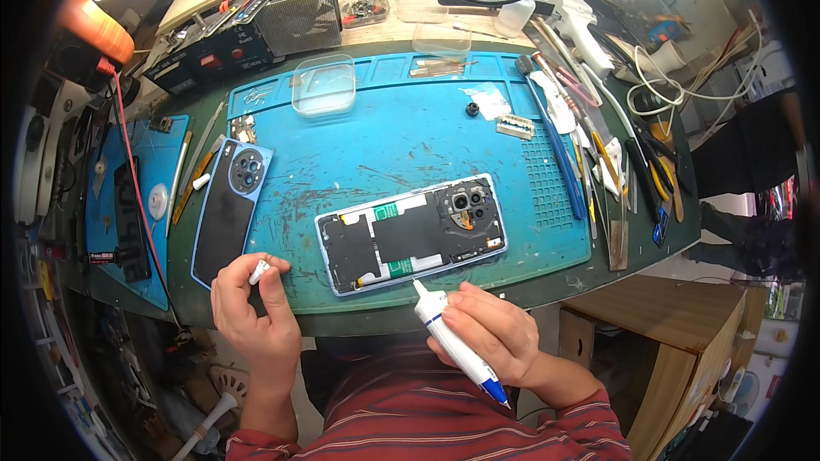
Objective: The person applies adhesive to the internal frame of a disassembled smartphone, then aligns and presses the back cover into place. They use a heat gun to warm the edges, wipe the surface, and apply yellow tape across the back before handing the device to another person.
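Observation:
In my right hand (489, 335) is a white glue tube (453, 337) with a blue tail end, its narrow nozzle pointing up and away from me. The nozzle tip is by the near edge of an opened smartphone (401, 239), whose black inner covers and camera module face up. My left hand (256, 303) pinches a small white cap (259, 271) between thumb and fingers. Just beyond that hand lies a detached phone back cover (231, 205), dark inside with a blue rim and a round camera cutout.
The blue work mat (376, 137) carries a clear plastic tray (324, 87), a razor blade (515, 126) and a small black round part (471, 109). Pliers (656, 172) and other hand tools crowd the right side. A red cable (128, 162) hangs at left.

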`<state>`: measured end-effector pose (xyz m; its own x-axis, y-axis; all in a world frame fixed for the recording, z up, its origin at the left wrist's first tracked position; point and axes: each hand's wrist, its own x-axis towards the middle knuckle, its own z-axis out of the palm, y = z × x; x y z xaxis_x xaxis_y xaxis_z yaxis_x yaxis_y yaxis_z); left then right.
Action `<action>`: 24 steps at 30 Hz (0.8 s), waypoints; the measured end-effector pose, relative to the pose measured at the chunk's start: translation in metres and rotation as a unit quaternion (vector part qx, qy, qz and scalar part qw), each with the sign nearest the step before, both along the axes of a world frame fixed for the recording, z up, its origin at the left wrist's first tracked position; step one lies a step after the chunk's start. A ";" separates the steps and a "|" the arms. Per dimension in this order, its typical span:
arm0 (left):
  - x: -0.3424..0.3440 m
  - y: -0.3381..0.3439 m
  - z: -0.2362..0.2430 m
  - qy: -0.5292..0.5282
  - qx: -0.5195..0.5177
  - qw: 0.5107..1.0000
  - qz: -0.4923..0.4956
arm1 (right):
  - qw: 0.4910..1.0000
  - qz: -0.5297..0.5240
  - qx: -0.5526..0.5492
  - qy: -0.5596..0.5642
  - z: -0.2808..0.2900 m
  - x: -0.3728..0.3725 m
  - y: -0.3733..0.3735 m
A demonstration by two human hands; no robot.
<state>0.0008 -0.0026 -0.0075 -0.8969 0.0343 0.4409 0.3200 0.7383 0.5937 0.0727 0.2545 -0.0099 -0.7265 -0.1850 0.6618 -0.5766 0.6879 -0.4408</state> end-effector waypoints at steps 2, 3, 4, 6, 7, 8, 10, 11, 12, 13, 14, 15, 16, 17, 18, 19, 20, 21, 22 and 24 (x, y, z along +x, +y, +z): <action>0.000 0.000 0.000 0.001 0.000 1.000 0.001 | 1.000 -0.002 0.002 0.000 0.000 0.001 0.001; 0.000 0.001 0.000 0.001 0.000 1.000 0.001 | 1.000 -0.003 0.003 -0.002 0.000 0.001 0.002; 0.000 0.001 0.001 0.002 0.000 1.000 0.002 | 1.000 -0.004 0.005 -0.003 0.000 0.002 0.002; 0.000 0.002 0.002 -0.005 -0.004 1.000 0.006 | 1.000 -0.005 0.004 -0.003 0.000 0.002 0.003; 0.000 0.002 0.003 -0.008 -0.006 1.000 0.007 | 1.000 -0.006 0.003 -0.003 0.000 0.002 0.004; 0.000 0.002 0.002 -0.006 -0.007 1.000 0.007 | 1.000 -0.016 -0.004 0.005 0.000 0.002 0.003; 0.000 0.002 0.002 0.000 -0.010 1.000 0.008 | 0.999 -0.035 -0.019 0.021 -0.002 0.000 0.002; 0.000 0.002 0.002 0.000 -0.011 1.000 0.009 | 0.999 -0.035 -0.019 0.022 -0.002 0.000 0.002; 0.000 0.002 0.002 0.000 -0.012 1.000 0.009 | 0.999 -0.036 -0.018 0.023 -0.003 0.001 0.003; 0.000 0.002 0.001 0.000 -0.012 1.000 0.010 | 0.999 -0.037 -0.017 0.025 -0.004 0.001 0.003; 0.000 0.002 0.001 -0.001 -0.010 1.000 0.009 | 0.999 -0.039 -0.016 0.025 -0.004 0.001 0.004; 0.000 0.002 0.001 -0.001 -0.009 1.000 0.008 | 0.999 -0.040 -0.016 0.026 -0.003 0.000 0.004; 0.000 0.002 0.002 -0.002 -0.007 1.000 0.007 | 0.999 -0.042 -0.016 0.026 -0.003 0.000 0.005; 0.000 0.002 0.002 -0.003 -0.007 1.000 0.008 | 0.999 -0.044 -0.015 0.025 -0.003 0.001 0.006; 0.000 0.002 0.002 -0.004 -0.008 1.000 0.009 | 0.999 -0.045 -0.013 0.024 -0.003 0.001 0.007; 0.000 0.002 0.002 -0.005 -0.008 1.000 0.010 | 0.999 -0.047 -0.012 0.023 -0.003 0.002 0.008; 0.001 0.003 0.002 -0.005 -0.006 1.000 0.011 | 0.999 -0.048 -0.011 0.023 -0.003 0.002 0.009; 0.001 0.003 0.003 -0.006 -0.004 1.000 0.012 | 0.998 -0.051 -0.009 0.022 -0.003 0.003 0.010; 0.001 0.004 0.003 -0.006 -0.002 1.000 0.012 | 0.998 -0.053 -0.007 0.021 -0.004 0.004 0.011; 0.000 0.008 0.003 0.001 0.025 0.999 0.026 | 0.998 -0.054 -0.007 0.023 -0.003 0.004 0.012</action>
